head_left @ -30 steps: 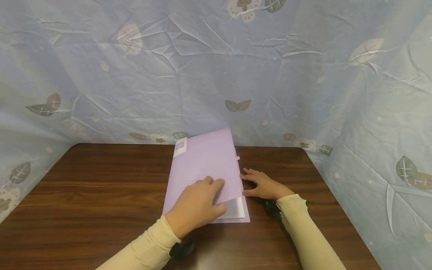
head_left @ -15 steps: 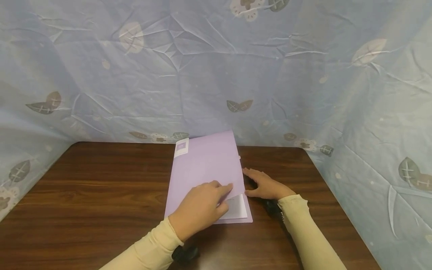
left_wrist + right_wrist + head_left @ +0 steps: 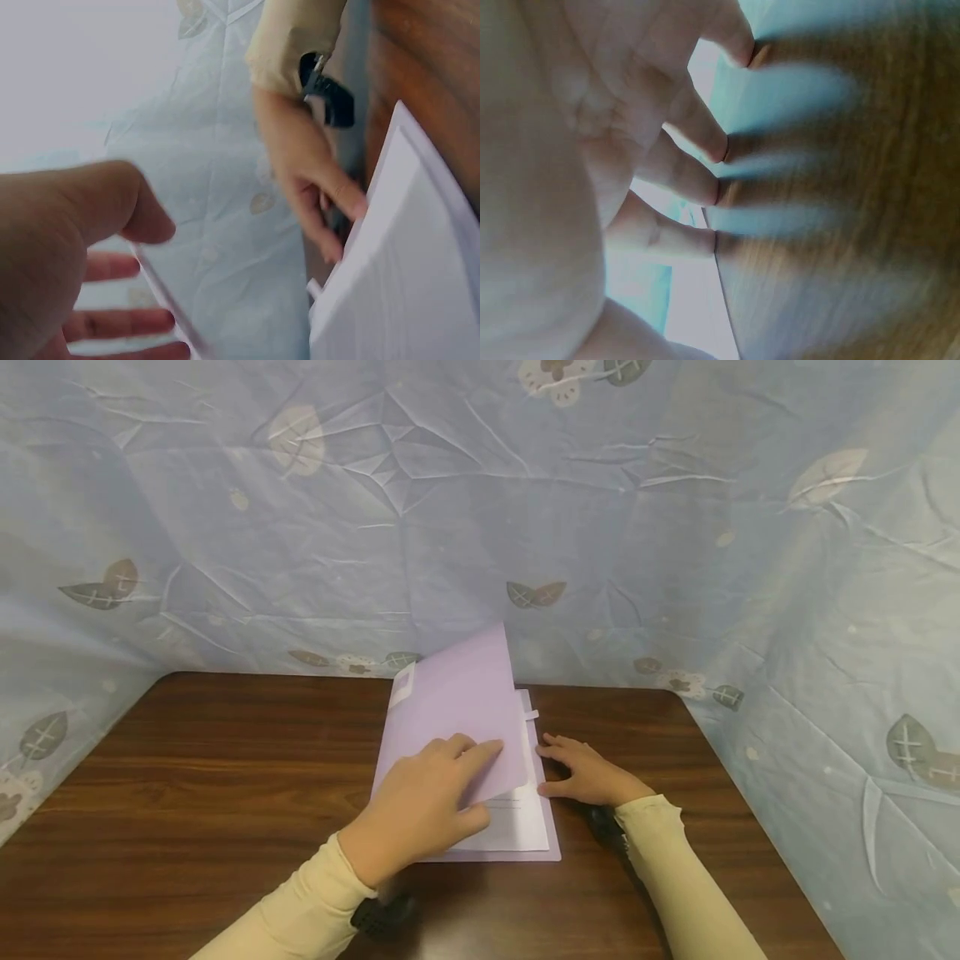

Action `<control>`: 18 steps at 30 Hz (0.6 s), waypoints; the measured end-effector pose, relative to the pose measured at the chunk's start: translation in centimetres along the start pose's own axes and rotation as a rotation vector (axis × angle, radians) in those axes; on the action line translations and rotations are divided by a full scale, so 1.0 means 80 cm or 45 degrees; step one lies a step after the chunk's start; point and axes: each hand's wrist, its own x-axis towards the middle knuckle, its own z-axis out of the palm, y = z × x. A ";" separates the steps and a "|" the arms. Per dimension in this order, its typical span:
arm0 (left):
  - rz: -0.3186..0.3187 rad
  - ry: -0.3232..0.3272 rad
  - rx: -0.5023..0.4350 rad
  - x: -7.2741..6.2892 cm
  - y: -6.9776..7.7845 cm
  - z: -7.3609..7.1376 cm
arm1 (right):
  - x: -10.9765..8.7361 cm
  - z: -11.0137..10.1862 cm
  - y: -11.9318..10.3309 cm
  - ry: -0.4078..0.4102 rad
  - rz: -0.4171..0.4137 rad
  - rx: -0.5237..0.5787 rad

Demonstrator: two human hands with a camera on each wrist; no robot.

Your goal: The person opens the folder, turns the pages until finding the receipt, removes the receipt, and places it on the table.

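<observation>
A light purple folder lies on the table with its front cover raised at a slant, a white label in its upper left corner. Under the cover, white printed sheets show. My left hand rests against the outside of the cover, index finger stretched toward its free edge. In the left wrist view its thumb stands apart from the other fingers, with the thin cover edge beside them. My right hand is at the folder's right edge, fingers spread. In the right wrist view its fingertips rest on the table.
A dark brown wooden table extends around the folder. Blue patterned cloth hangs behind and at the sides. A small white tab sticks out on the folder's right side. Dark straps with cameras sit at the wrists.
The cover first sank lower, then rose higher and leftward, baring more of the sheets. My left hand moved right, then back left with it. My right hand stays nearly in place.
</observation>
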 end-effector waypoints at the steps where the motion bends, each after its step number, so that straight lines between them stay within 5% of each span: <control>1: 0.031 0.024 0.016 -0.001 -0.004 -0.004 | 0.000 0.000 0.000 -0.002 0.005 -0.006; 7: 0.216 0.158 0.090 -0.010 -0.031 -0.030 | -0.001 0.000 -0.001 -0.008 0.039 -0.019; 18: 0.593 0.233 0.133 -0.029 -0.064 -0.070 | 0.002 0.002 -0.002 -0.015 0.040 -0.024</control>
